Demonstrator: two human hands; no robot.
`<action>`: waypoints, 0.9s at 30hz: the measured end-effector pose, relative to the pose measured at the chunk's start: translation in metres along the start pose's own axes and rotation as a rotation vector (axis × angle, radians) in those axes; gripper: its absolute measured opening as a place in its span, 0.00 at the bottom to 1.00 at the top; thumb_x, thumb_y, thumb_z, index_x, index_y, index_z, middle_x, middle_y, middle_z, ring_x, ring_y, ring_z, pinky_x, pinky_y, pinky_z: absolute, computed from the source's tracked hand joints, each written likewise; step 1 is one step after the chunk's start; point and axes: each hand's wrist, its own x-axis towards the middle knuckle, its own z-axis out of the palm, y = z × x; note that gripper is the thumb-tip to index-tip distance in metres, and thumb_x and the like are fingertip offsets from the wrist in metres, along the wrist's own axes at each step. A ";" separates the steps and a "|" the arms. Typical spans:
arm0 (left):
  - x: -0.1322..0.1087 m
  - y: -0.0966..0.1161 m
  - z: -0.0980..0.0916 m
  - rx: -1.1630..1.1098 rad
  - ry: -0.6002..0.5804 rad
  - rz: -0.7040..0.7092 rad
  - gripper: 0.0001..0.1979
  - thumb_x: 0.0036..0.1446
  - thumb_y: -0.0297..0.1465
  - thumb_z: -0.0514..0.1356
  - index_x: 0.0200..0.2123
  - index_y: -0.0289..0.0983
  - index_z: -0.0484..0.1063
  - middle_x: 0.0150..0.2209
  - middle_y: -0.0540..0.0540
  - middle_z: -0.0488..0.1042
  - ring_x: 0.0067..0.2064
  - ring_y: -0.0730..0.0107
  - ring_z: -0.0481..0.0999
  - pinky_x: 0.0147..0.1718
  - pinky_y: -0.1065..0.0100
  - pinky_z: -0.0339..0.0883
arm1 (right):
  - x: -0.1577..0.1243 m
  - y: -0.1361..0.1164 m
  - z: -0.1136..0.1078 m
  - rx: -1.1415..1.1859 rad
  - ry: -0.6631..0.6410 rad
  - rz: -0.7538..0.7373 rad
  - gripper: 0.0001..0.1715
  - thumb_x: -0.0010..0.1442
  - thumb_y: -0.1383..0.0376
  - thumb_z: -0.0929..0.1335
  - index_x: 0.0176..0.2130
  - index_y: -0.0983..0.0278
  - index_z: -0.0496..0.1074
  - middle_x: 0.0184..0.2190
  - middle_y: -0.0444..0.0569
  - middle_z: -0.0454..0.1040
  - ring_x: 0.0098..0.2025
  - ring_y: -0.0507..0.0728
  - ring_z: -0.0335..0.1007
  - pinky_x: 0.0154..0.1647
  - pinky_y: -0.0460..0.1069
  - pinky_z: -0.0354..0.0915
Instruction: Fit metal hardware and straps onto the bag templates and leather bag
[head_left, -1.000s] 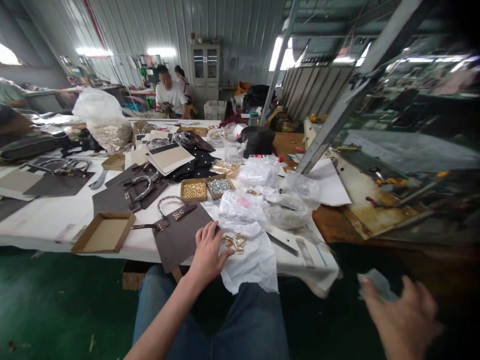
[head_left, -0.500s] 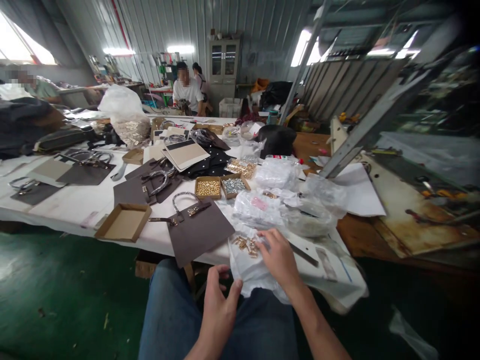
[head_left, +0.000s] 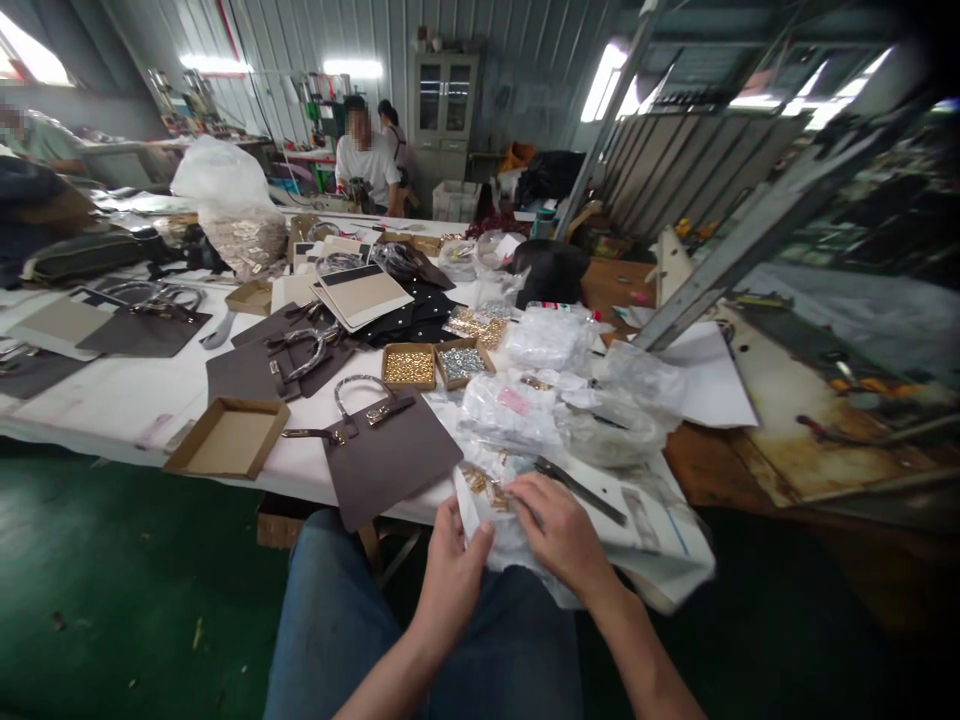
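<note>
A white plastic bag (head_left: 501,548) lies over the near table edge with small gold metal fittings (head_left: 491,490) on it. My left hand (head_left: 456,560) pinches the bag's left edge between thumb and fingers. My right hand (head_left: 561,528) is closed at the right side of the fittings, fingertips together; what they hold is too small to make out. To the left lies a dark brown bag panel (head_left: 394,460) with a wrapped handle (head_left: 360,385) and gold clasp pieces. A long dark metal tool (head_left: 585,492) lies just beyond my right hand.
Small cardboard boxes of gold eyelets (head_left: 409,367) and silver eyelets (head_left: 461,363) stand behind the panel. An empty cardboard tray (head_left: 229,438) sits at the left front. Clear plastic bags (head_left: 510,410) crowd the right. A metal post (head_left: 712,250) slants beside the table; people work behind.
My left hand has moved up to the bag's edge and closed on it. My right fingers have drawn together at the gold fittings. The view has shifted slightly.
</note>
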 end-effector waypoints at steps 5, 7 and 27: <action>0.012 -0.004 -0.004 0.022 -0.027 -0.054 0.37 0.66 0.51 0.75 0.69 0.36 0.73 0.69 0.29 0.79 0.69 0.37 0.80 0.66 0.48 0.75 | -0.006 -0.002 0.003 0.132 -0.033 0.076 0.21 0.77 0.62 0.71 0.66 0.53 0.77 0.66 0.55 0.77 0.69 0.68 0.76 0.70 0.64 0.75; 0.016 -0.003 -0.002 0.087 -0.041 -0.034 0.37 0.69 0.51 0.72 0.71 0.38 0.73 0.72 0.30 0.77 0.71 0.38 0.78 0.67 0.49 0.74 | -0.011 0.002 0.005 0.153 -0.036 0.132 0.40 0.72 0.53 0.77 0.77 0.53 0.68 0.78 0.59 0.66 0.78 0.73 0.68 0.76 0.67 0.71; 0.044 0.031 0.010 0.470 -0.110 -0.040 0.39 0.72 0.67 0.56 0.45 0.35 0.84 0.47 0.37 0.84 0.48 0.50 0.79 0.45 0.60 0.70 | -0.002 0.021 0.004 0.131 -0.018 0.116 0.45 0.58 0.80 0.68 0.67 0.50 0.80 0.62 0.49 0.83 0.66 0.67 0.77 0.68 0.64 0.75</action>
